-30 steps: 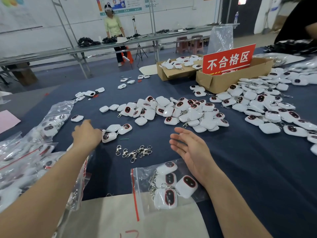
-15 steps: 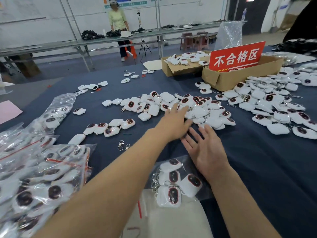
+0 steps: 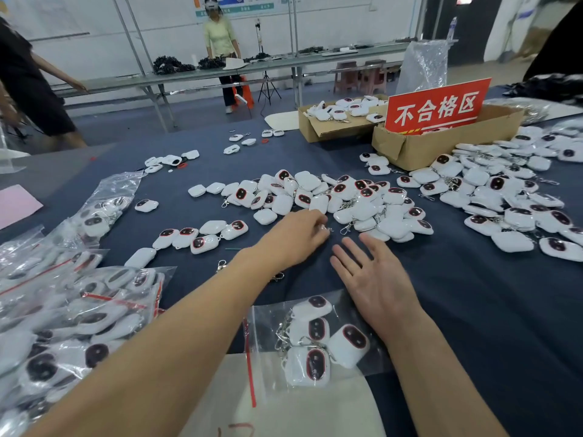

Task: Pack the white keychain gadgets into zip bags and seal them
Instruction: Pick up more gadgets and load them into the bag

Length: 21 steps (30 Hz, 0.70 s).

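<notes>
Two bare forearms reach in from 6 o'clock over the dark blue tablecloth (image 3: 473, 326). The left hand (image 3: 293, 238) lies knuckles up, its fingers curled together and bunched at the tips, where they pinch a small metal clasp (image 3: 326, 228). The central pile of white keychain gadgets (image 3: 347, 197) spreads at 12 o'clock of that hand, with the pile's near edge just beyond the pinching fingertips.

The right hand (image 3: 375, 279) sits just beside the left, at its 4 o'clock. Its palm is turned up and leftward, and the fingers are straight, spread and pointing to 11 o'clock. It holds nothing and touches no gadget; the nearest ones lie just past its fingertips at 12 o'clock.

At 7 o'clock of the right wrist a clear zip bag (image 3: 268, 326) lies flat, half on the cloth and half on a white sheet (image 3: 299, 411). Four bagged gadgets (image 3: 315, 329) show through the plastic with their key rings bunched to the left, and the bag's red strip (image 3: 249, 357) runs along its left side. Whether the strip is pressed closed cannot be told.

Many filled bags (image 3: 79, 310) are heaped at 9 o'clock. A second heap of gadgets (image 3: 504, 200) lies at 2 o'clock, in front of a cardboard box (image 3: 410, 149) that carries a red sign (image 3: 435, 108).
</notes>
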Tool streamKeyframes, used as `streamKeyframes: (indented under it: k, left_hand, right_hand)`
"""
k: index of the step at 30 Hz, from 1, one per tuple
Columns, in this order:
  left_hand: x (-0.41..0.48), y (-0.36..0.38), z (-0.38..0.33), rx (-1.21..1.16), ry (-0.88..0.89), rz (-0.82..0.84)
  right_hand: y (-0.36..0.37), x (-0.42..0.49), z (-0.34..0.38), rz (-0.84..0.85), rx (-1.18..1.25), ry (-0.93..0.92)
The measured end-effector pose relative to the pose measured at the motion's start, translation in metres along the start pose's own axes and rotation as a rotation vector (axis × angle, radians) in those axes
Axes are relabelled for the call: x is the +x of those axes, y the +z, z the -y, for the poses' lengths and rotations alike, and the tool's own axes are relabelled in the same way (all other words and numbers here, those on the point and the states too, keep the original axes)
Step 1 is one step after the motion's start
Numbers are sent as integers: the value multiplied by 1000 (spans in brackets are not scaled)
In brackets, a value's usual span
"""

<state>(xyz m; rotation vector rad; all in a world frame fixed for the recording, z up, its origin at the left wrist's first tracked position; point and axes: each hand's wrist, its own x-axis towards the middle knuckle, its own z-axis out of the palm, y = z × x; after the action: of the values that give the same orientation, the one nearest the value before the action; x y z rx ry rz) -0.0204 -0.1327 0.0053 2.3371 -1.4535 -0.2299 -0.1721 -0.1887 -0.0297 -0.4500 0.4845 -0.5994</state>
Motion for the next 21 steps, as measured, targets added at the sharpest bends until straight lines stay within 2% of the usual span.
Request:
streamKeyframes:
  k: [2, 4, 6, 9, 17, 19, 21]
  left_hand:
    - [-14, -8, 3, -407, -74, -52]
    - [-31, -11, 0, -808, -138, -124]
    - [-47, -11, -6, -995, -181, -223]
    - [-65, -5, -14, -1049, -176, -331]
    - [-92, 14, -9, -1044, -131, -241]
    - [-92, 19, -7, -1029, -137, -242]
    - [-92, 21, -5, -1013, -142, -260]
  right_hand:
    - [4, 0, -4, 35, -94, -56]
    - [7, -1, -12, 65, -384, -166]
    - [8, -4, -20, 88, -669, -291]
    - [7, -7, -23, 115, -781, -347]
    - [6, -6, -14, 157, -373, -150]
    - [5, -6, -15, 190, -393, -134]
    - [2, -5, -17, 226, -525, -164]
